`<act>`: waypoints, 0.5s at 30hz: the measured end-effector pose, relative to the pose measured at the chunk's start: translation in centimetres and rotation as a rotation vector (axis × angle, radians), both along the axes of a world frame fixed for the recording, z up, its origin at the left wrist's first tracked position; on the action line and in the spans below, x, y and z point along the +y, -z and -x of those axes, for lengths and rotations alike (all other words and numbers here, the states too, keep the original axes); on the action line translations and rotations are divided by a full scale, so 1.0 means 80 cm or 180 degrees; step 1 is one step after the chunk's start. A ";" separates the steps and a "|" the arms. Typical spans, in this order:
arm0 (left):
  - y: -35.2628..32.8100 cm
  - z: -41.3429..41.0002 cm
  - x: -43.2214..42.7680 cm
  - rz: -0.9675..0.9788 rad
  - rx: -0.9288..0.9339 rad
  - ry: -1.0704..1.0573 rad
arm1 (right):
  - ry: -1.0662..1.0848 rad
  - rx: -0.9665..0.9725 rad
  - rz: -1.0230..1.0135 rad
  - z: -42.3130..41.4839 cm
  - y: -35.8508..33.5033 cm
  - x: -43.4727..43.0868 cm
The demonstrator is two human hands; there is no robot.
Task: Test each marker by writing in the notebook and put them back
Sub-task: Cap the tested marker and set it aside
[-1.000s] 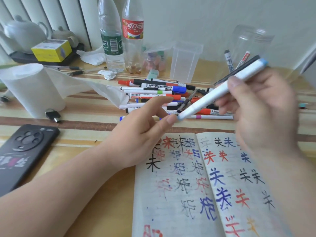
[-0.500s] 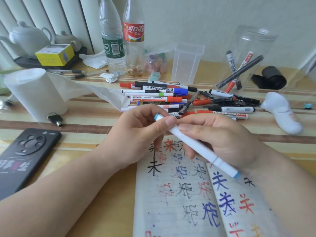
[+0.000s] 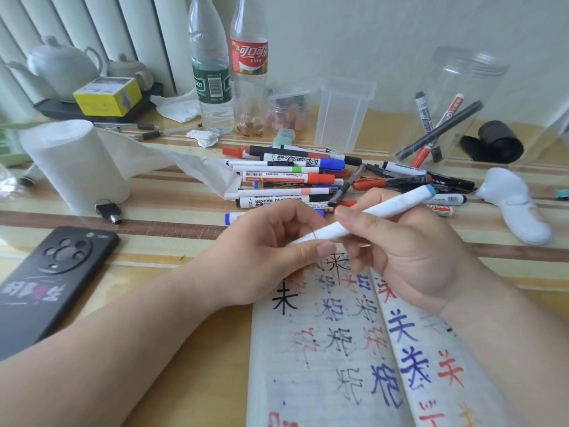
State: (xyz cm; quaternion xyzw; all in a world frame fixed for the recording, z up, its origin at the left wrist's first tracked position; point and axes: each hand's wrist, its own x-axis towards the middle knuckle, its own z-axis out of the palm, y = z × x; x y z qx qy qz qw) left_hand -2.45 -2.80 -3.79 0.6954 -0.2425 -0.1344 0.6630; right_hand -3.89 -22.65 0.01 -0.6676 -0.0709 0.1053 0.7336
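Both hands are meeting on one white marker with a light-blue end, held over the top edge of the open notebook. The right hand is pinching the barrel mid-length. The left hand is curling thumb and fingers round the lower end, possibly on a cap (blurred). The marker is slanting up to the right. The loose markers are lying piled just behind the hands, and a few more are leaning inside the clear jar

Marker pile crowding notebook's far edge

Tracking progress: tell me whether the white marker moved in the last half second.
Yes. The white marker swung its blue end up from the notebook toward the marker pile.
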 end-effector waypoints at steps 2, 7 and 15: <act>-0.002 0.001 0.000 -0.0106 -0.0094 -0.0121 | 0.0138 -0.0029 0.0024 -0.001 0.004 0.000; -0.004 0.002 0.002 -0.0554 -0.0500 -0.0289 | -0.0115 -0.0040 -0.0184 0.005 0.007 0.005; -0.026 0.017 -0.002 -0.1306 -0.1521 -0.0274 | 0.0186 -0.0381 -0.0138 0.012 -0.011 -0.002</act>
